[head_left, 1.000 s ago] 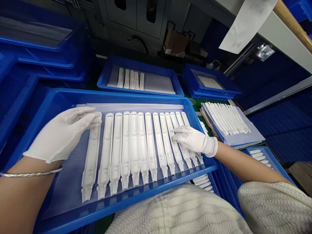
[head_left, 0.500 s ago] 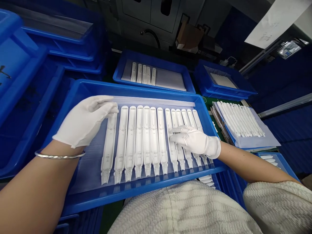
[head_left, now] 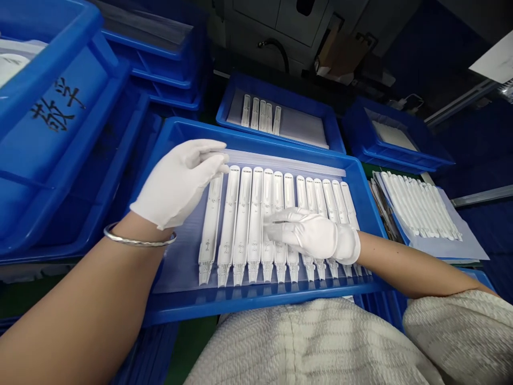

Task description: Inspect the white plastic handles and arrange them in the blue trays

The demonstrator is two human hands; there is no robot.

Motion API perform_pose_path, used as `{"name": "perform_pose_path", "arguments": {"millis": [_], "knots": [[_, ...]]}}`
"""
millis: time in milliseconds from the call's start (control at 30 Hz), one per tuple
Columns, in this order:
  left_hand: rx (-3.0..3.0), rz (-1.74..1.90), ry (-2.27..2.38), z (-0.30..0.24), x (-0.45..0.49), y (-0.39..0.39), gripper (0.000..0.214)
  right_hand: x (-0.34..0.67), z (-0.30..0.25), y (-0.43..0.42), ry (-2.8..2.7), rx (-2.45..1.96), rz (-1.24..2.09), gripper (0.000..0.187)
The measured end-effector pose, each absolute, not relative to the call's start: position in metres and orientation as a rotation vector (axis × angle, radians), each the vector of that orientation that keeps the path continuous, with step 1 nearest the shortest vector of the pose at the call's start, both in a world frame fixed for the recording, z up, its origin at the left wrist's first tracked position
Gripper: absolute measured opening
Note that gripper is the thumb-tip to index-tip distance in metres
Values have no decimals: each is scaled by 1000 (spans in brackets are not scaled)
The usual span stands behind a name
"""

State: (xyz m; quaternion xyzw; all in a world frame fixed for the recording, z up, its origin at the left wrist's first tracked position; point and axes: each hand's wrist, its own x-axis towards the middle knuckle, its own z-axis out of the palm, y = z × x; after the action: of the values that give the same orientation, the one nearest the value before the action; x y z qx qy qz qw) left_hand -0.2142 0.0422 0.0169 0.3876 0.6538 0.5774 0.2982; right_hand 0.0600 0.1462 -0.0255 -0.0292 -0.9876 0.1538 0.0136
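Note:
A blue tray [head_left: 188, 131] in front of me holds a row of several long white plastic parts [head_left: 255, 224] lying side by side on a clear sheet. My left hand [head_left: 176, 182], in a white glove, rests with fingers stretched out on the top end of the leftmost part [head_left: 211, 224]. A silver bangle sits on that wrist. My right hand [head_left: 312, 235], also gloved, lies flat across the middle of the parts in the right half of the row, fingers pointing left. Neither hand grips anything.
Stacked blue bins [head_left: 60, 123] stand at the left, one with black writing. Behind is a blue tray with several white parts [head_left: 260, 113] and another blue tray [head_left: 396, 141]. At the right, more white parts [head_left: 420, 206] lie on a sheet.
The camera has swung left, so the tray sits further right in view. My right hand has slid leftward across the row, pushing the parts closer together. My left hand stays on the leftmost part.

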Motion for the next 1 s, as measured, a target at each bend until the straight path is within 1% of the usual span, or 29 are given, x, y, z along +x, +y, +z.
{"name": "perform_pose_path", "arguments": {"millis": [67, 100, 167, 267, 300, 433, 467, 633, 800, 833, 900, 1000], "knots": [[1026, 1549, 1721, 16, -216, 42, 33, 51, -28, 146, -3084, 186, 387, 40], [1030, 1548, 1717, 15, -216, 42, 32, 47, -31, 146, -3081, 256, 364, 39], [1043, 1530, 1718, 16, -217, 41, 31, 40, -35, 144, -3095, 202, 377, 38], [1057, 1511, 1703, 19, -217, 39, 29, 29, -37, 140, -3080, -107, 440, 39], [1056, 1512, 1700, 19, -217, 39, 29, 24, -37, 138, -3072, -98, 455, 40], [1017, 1549, 1662, 20, -220, 40, 26, 2, -35, 131, -3031, 401, 422, 38], [1001, 1559, 1648, 20, -221, 40, 25, -3, -36, 130, -3016, 463, 404, 37], [965, 1610, 1603, 17, -229, 40, 30, -16, -39, 124, -3120, 438, 304, 36], [882, 1589, 1652, 14, -237, 41, 37, -45, -16, 144, -3066, 526, 356, 34], [874, 1573, 1659, 14, -237, 41, 37, -57, -8, 157, -3025, 466, 388, 36], [868, 1542, 1653, 13, -236, 42, 38, -84, 5, 197, -2941, 174, 455, 38], [842, 1507, 1642, 10, -235, 44, 39, -123, 15, 274, -2703, -567, 531, 30]]}}
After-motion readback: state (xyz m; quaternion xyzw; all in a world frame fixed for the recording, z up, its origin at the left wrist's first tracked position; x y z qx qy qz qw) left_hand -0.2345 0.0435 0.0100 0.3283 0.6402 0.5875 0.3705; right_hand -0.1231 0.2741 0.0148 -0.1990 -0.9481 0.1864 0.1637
